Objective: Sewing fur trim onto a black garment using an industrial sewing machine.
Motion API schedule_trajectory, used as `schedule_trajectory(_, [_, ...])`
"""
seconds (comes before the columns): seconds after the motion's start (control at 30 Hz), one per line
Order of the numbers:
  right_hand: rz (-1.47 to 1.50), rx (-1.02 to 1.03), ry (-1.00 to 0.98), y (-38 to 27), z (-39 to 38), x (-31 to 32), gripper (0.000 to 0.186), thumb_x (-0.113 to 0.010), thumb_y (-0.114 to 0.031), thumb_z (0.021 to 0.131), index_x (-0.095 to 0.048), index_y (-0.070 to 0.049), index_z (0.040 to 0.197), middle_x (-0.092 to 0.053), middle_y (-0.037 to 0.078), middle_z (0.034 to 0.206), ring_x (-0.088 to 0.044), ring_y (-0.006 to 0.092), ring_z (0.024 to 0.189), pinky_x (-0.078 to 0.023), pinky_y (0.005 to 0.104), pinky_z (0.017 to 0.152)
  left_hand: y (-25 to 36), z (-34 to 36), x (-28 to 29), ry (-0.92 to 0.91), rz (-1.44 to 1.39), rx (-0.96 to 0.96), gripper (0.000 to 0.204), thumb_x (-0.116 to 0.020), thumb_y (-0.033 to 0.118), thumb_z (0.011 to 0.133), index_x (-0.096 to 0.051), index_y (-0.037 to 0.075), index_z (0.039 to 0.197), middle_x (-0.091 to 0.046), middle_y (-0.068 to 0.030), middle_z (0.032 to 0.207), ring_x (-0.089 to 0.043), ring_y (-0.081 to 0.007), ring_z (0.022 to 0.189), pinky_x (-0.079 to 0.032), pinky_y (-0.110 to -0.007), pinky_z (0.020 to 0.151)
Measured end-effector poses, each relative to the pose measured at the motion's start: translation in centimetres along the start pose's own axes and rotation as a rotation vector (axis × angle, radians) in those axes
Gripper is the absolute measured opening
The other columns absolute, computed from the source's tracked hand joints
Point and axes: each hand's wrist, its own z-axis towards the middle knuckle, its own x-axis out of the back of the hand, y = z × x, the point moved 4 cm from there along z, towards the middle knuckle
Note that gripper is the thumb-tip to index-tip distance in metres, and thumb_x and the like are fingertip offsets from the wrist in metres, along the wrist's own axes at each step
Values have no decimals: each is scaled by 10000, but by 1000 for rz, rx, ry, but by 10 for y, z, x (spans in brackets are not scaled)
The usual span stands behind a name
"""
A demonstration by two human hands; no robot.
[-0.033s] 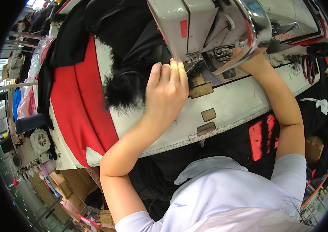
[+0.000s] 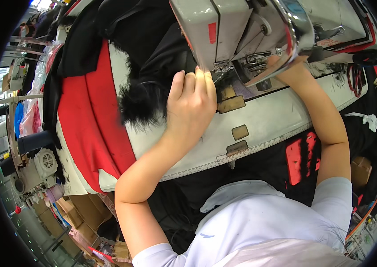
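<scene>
Black fabric (image 2: pixel 164 55) with a fluffy black fur edge (image 2: pixel 141 104) lies bunched at the left side of an overlock-type sewing machine (image 2: pixel 224 33). My left hand (image 2: pixel 193 100) is on its near edge, fingers close together and bent over the cloth, their tips right beside the machine's presser area (image 2: pixel 226 66). The thumb is hidden. My right hand (image 2: pixel 293 71) reaches in behind the curved chrome guard (image 2: pixel 302 31) on the machine's right. Its fingers are covered by the guard, so what they touch is out of sight.
Red cloth (image 2: pixel 86 120) drapes over the left end of the white worktable (image 2: pixel 188 162), which has a ruler strip along its front edge. Dark cloth (image 2: pixel 250 167) with a red printed patch hangs over my lap. Cardboard boxes (image 2: pixel 86 209) stand at lower left, near a motor unit (image 2: pixel 46 162).
</scene>
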Motion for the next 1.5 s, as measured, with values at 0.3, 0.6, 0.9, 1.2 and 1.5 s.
schedule_trajectory(0.3, [-45, -78, -92, 3, -4, -5, 239, -608, -8, 683, -651, -89, 903, -618, 103, 786, -628, 308, 718, -485, 400, 618, -7, 4, -4, 3, -41, 33, 206, -581, 48, 758, -643, -44, 931, -665, -173, 964, -642, -238, 897, -437, -357, 966])
schedule_trajectory(0.6, [-94, -161, -164, 6, -12, -3, 207, -614, -28, 689, -653, -83, 884, -617, 103, 782, -627, 311, 714, -481, 408, 619, -4, -2, -4, -31, -24, -9, 183, -595, 57, 762, -637, -26, 919, -669, -192, 1008, -666, -267, 952, -472, -389, 915])
schedule_trajectory(0.9, [-158, -236, -225, -7, 0, -1, 177, -620, -47, 695, -654, -77, 865, -616, 102, 778, -625, 313, 710, -478, 415, 620, -8, 1, 2, -50, 3, 5, 216, -599, 92, 738, -654, 2, 926, -629, -113, 1000, -585, -198, 914, -404, -370, 943])
schedule_trajectory(1.2, [-141, -279, -369, -13, 5, 0, 117, -633, -77, 684, -658, -68, 798, -609, 99, 739, -627, 314, 698, -478, 420, 604, -5, -15, 13, -118, 156, 2, 283, -630, 77, 739, -670, 11, 1011, -623, -43, 948, -565, -160, 853, -366, -310, 967])
schedule_trajectory(1.5, [-177, 24, -462, 2, -9, -55, 41, -623, -104, 658, -664, -109, 651, -632, 75, 639, -655, 245, 619, -517, 380, 556, -25, -3, 19, -81, -94, -3, 235, -604, 88, 715, -643, 30, 940, -602, -44, 872, -573, -171, 833, -416, -319, 899])
